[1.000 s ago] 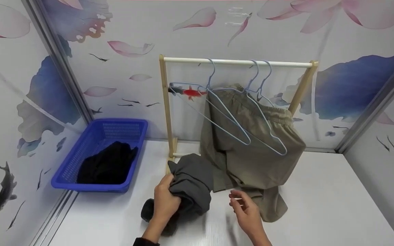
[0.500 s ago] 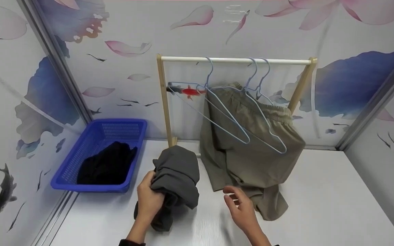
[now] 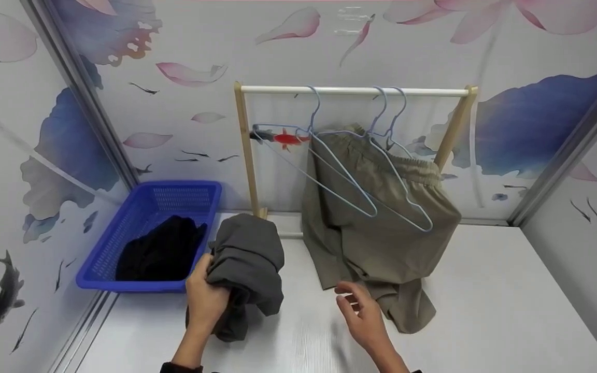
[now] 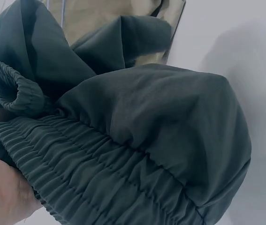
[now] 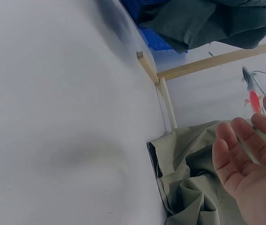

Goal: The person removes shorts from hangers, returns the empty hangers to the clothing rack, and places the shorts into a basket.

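My left hand [image 3: 208,300] grips a bunched pair of dark grey trousers [image 3: 249,259] and holds them above the table, close to the basket's right side. In the left wrist view a gathered elastic waistband [image 4: 90,164] runs past that hand, and an elastic cuff [image 4: 18,89] shows above it. My right hand [image 3: 363,316] hovers with loosely bent fingers, holding nothing, in front of khaki trousers [image 3: 392,223]. Those trousers hang on the rack, their legs reaching the table. Blue wire hangers [image 3: 340,171] hang from the rail; one at the left bears no garment.
A blue plastic basket [image 3: 88,280] stands at the left with a black garment [image 3: 161,254] inside. The rack has a white rail [image 3: 340,90] and wooden legs [image 3: 249,160]. Printed wall panels [image 3: 200,31] enclose the white table [image 3: 500,311] at the back and sides.
My left hand has carried the grey trousers leftward, towards the basket. The right hand has shifted slightly left, still holding nothing. The view has shifted a little.
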`<state>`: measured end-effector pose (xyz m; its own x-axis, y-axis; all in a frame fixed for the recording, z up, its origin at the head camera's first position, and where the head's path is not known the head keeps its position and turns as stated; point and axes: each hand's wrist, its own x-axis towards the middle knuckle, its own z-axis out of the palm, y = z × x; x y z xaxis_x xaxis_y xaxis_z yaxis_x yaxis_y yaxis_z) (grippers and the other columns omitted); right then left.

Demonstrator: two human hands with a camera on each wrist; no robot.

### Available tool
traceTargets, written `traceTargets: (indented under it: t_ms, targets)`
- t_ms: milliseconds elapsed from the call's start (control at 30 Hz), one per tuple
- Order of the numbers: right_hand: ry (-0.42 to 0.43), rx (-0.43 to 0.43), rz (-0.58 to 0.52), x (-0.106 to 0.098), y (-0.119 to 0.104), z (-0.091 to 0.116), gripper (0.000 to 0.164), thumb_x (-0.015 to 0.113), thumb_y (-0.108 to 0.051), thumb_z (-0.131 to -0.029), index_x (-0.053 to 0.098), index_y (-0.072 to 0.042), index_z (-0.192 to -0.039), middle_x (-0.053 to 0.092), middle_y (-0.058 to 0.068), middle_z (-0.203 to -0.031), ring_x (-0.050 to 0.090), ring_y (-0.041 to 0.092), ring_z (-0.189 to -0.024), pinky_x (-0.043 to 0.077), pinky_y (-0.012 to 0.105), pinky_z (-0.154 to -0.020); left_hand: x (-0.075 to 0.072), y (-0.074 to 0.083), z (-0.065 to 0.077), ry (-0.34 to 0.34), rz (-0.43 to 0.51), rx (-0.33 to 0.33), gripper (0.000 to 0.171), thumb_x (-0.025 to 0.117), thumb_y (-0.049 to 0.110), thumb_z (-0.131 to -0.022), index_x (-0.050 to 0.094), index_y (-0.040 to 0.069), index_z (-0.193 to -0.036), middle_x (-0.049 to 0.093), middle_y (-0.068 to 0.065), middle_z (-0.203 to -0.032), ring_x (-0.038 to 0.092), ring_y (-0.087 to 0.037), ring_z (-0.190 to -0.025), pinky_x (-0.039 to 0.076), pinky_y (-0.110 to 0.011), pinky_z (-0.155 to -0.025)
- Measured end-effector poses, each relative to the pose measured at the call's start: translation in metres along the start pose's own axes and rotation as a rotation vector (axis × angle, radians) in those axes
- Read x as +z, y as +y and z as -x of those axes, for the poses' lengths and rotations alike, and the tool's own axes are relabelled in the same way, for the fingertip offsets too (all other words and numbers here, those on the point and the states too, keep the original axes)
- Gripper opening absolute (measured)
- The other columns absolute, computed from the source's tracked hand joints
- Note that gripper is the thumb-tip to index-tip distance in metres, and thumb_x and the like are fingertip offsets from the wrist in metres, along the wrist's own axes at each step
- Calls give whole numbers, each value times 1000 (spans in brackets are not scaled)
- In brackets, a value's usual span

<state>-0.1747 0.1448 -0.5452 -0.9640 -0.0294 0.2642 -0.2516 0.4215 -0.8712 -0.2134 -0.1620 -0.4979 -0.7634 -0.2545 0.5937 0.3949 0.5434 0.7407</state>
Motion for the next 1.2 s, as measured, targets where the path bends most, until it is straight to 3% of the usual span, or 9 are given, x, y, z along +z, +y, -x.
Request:
traceTargets:
  t_ms: [100, 500, 733, 1000, 1200]
  targets:
    - [-8, -17, 2, 1, 12, -1, 27, 54, -23, -101, 58, -17, -126, 64, 2, -115, 61, 11, -94, 50, 29, -78, -5, 2, -5, 9, 7, 14, 16, 69, -2, -82, 58, 7, -85, 48, 4, -70, 46, -11, -63, 39, -24, -59]
    - [-6, -9, 6, 1, 14, -1, 26, 55, -24, -100, 59, -15, -124, 65, 3, -113, 62, 11, -91, 50, 29, -76, -25, 5, -28, 65, -8, 14, 13, 69, -2, -84, 59, 4, -91, 58, -3, -76, 51, -11, -67, 40, -17, -61]
    - [-15, -45, 11, -3, 8, -7, 25, 54, -25, -100, 58, -18, -124, 64, 3, -114, 62, 13, -93, 51, 30, -79, -35, 7, -45, 105, -34, 60, 11, 68, -2, -85, 59, 1, -91, 58, -6, -76, 49, -10, -67, 38, -17, -61]
    - [1, -147, 24, -4, 1, -16, 27, 54, -22, -101, 58, -13, -125, 64, 6, -114, 62, 13, -94, 51, 31, -77, -46, 7, -61, 142, -40, 36, 11, 69, 2, -86, 59, 1, -91, 55, -8, -74, 47, -10, -64, 34, -21, -59]
    - [-30, -147, -13, -3, -1, -20, 28, 52, -26, -101, 57, -16, -127, 62, 6, -117, 62, 14, -96, 50, 30, -80, -54, 4, -76, 187, -61, -8, 13, 68, 5, -87, 57, 0, -90, 50, -5, -72, 45, -9, -64, 33, -23, -61]
